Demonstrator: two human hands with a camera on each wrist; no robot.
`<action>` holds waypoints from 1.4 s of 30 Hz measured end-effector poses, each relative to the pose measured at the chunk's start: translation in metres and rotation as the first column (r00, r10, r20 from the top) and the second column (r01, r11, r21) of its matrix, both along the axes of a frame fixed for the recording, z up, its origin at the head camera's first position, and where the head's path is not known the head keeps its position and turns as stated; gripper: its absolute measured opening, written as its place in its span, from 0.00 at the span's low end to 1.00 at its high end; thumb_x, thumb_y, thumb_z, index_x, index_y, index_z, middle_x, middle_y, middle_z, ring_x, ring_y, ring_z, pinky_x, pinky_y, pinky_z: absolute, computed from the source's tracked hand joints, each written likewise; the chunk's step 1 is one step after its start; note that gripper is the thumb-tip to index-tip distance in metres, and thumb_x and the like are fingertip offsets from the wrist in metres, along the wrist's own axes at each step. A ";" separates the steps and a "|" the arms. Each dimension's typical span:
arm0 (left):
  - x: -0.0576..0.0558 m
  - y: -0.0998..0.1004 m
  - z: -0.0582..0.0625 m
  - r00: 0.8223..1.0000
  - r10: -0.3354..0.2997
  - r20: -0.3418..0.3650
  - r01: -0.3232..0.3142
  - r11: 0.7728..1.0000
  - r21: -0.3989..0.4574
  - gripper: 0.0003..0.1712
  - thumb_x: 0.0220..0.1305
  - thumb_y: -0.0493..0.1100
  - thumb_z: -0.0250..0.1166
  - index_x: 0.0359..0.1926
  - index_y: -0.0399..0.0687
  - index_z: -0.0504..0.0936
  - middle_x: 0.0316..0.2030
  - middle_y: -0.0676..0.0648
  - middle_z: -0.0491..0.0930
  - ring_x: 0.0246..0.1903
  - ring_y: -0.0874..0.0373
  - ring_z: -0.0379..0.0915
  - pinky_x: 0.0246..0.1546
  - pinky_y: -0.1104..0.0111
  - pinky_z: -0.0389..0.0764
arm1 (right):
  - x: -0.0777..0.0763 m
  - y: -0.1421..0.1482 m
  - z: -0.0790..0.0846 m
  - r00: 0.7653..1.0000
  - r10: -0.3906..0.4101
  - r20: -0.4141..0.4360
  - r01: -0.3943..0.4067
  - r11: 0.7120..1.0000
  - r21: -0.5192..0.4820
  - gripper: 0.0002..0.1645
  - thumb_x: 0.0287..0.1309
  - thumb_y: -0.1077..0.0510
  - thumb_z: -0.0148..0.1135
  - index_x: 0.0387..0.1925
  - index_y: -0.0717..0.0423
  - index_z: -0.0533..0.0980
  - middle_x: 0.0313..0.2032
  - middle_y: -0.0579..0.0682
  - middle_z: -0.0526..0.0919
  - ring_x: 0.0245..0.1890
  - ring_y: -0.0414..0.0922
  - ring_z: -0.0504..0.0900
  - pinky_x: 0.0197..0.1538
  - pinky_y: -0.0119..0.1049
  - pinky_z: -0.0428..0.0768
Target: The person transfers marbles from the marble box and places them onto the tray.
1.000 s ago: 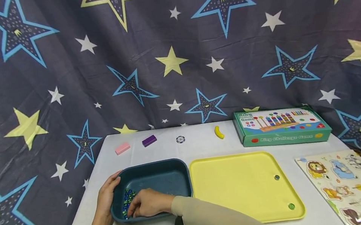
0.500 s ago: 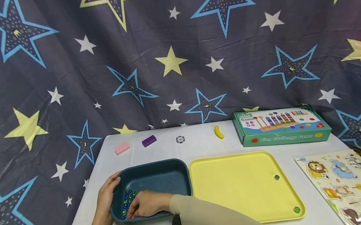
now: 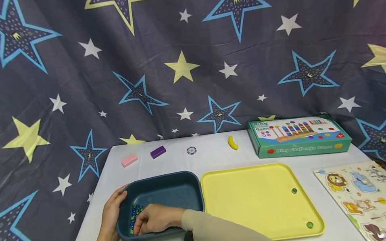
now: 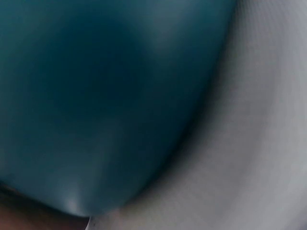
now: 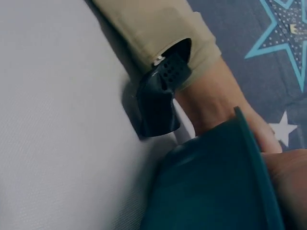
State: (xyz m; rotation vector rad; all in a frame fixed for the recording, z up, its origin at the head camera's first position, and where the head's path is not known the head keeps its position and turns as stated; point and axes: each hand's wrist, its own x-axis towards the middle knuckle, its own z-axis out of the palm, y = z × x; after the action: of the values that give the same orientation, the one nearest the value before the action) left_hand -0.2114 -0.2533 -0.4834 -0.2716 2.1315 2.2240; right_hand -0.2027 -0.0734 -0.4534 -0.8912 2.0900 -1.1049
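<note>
A dark teal bin stands at the left of the table, with several small blue and green glass marbles gathered at its left end. My left hand grips that end, thumb at the rim. In the left wrist view the bin wall fills most of the picture. Reaching into the bin, my right hand has its fingers bent down onto the marbles; I cannot tell whether it holds one. The right wrist view shows the bin's outer wall, with part of a hand behind its rim.
Right beside the bin lies a yellow tray with two marbles near its right side, a dark one and a green one. Behind are a pink block, purple block, chip, toy banana and game box. An animal puzzle board lies right.
The green marble in the yellow tray has rolled right, then a little back left. My right hand has shifted slightly left among the marbles. The left hand stays on the bin.
</note>
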 end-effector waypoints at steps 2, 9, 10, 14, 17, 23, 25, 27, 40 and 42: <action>0.001 0.000 0.000 1.000 -0.002 0.000 0.002 1.000 0.011 0.26 0.67 0.53 0.49 0.61 0.45 0.66 0.54 0.52 0.71 0.51 0.58 0.66 0.46 0.71 0.70 | 0.000 0.000 0.001 1.000 -0.015 0.013 0.015 0.999 -0.029 0.06 0.51 0.64 0.61 0.31 0.53 0.81 0.22 0.37 0.81 0.24 0.29 0.76 0.34 0.22 0.72; 0.000 -0.001 -0.001 1.000 -0.011 0.011 0.011 1.000 -0.004 0.26 0.67 0.55 0.48 0.61 0.48 0.66 0.57 0.50 0.68 0.53 0.56 0.64 0.47 0.71 0.70 | -0.001 0.010 0.007 0.985 -0.078 -0.154 0.076 0.997 -0.023 0.09 0.54 0.61 0.60 0.38 0.51 0.81 0.28 0.36 0.81 0.27 0.28 0.74 0.32 0.22 0.72; 0.000 -0.001 -0.002 1.000 -0.010 0.008 0.010 1.000 -0.008 0.26 0.67 0.55 0.48 0.61 0.48 0.66 0.57 0.49 0.67 0.53 0.56 0.64 0.47 0.71 0.70 | -0.001 0.012 0.008 0.975 -0.084 -0.208 0.082 0.996 -0.019 0.09 0.55 0.59 0.59 0.38 0.50 0.81 0.30 0.35 0.80 0.29 0.27 0.74 0.33 0.23 0.71; -0.001 -0.001 -0.002 1.000 -0.002 0.009 0.002 1.000 -0.028 0.26 0.67 0.55 0.48 0.61 0.48 0.66 0.58 0.50 0.66 0.54 0.57 0.63 0.48 0.73 0.68 | -0.002 0.025 0.012 0.917 -0.133 -0.376 0.109 0.991 -0.084 0.09 0.58 0.54 0.57 0.39 0.47 0.81 0.32 0.32 0.80 0.29 0.26 0.73 0.31 0.22 0.71; 0.001 0.002 0.003 1.000 0.004 0.022 -0.003 1.000 -0.025 0.25 0.68 0.53 0.47 0.61 0.47 0.65 0.58 0.49 0.65 0.54 0.57 0.61 0.49 0.73 0.67 | -0.001 0.038 0.015 0.898 -0.194 -0.395 0.128 0.974 -0.187 0.09 0.58 0.52 0.58 0.38 0.48 0.79 0.29 0.33 0.78 0.23 0.29 0.72 0.26 0.23 0.71; 0.008 0.009 0.019 0.999 0.012 0.039 -0.011 1.000 -0.014 0.24 0.70 0.48 0.45 0.62 0.43 0.63 0.60 0.46 0.63 0.56 0.55 0.59 0.51 0.71 0.64 | 0.000 0.066 0.016 0.863 -0.300 -0.406 0.187 0.937 -0.295 0.07 0.55 0.54 0.61 0.37 0.46 0.77 0.29 0.35 0.76 0.22 0.30 0.72 0.26 0.23 0.72; 0.006 0.007 0.015 0.999 0.013 0.036 -0.013 1.000 -0.010 0.24 0.69 0.49 0.46 0.62 0.44 0.64 0.59 0.47 0.65 0.56 0.56 0.60 0.50 0.72 0.65 | 0.000 0.076 0.016 0.849 -0.329 -0.414 0.211 0.928 -0.306 0.07 0.55 0.55 0.62 0.37 0.44 0.77 0.31 0.36 0.76 0.24 0.31 0.73 0.27 0.24 0.73; 0.004 0.004 0.008 0.999 0.016 0.032 -0.015 1.000 -0.003 0.25 0.69 0.51 0.47 0.62 0.45 0.65 0.58 0.49 0.66 0.55 0.57 0.61 0.50 0.72 0.65 | 0.000 0.087 0.017 0.836 -0.361 -0.414 0.242 0.918 -0.313 0.07 0.55 0.55 0.62 0.37 0.43 0.76 0.33 0.37 0.77 0.24 0.32 0.73 0.27 0.24 0.73; -0.001 0.000 0.000 1.000 0.006 0.003 -0.006 1.000 -0.027 0.26 0.67 0.54 0.49 0.61 0.47 0.67 0.55 0.52 0.69 0.53 0.60 0.63 0.48 0.73 0.66 | -0.014 0.148 0.015 0.725 -0.638 -0.261 0.530 0.758 -0.380 0.09 0.54 0.59 0.61 0.38 0.46 0.78 0.28 0.41 0.76 0.16 0.39 0.68 0.18 0.29 0.67; -0.002 0.000 0.000 1.000 0.012 0.010 -0.011 1.000 -0.014 0.25 0.67 0.53 0.49 0.61 0.47 0.67 0.55 0.52 0.69 0.53 0.60 0.63 0.48 0.72 0.66 | -0.020 0.157 0.011 0.693 -0.671 -0.266 0.567 0.734 -0.374 0.09 0.54 0.59 0.61 0.38 0.48 0.79 0.28 0.41 0.77 0.17 0.40 0.69 0.19 0.29 0.67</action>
State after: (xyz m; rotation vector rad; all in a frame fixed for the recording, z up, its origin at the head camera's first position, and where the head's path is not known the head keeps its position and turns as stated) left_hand -0.2129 -0.2532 -0.4837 -0.2963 2.1467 2.2092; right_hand -0.2225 0.0835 -0.4421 -0.5231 2.7401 -1.7081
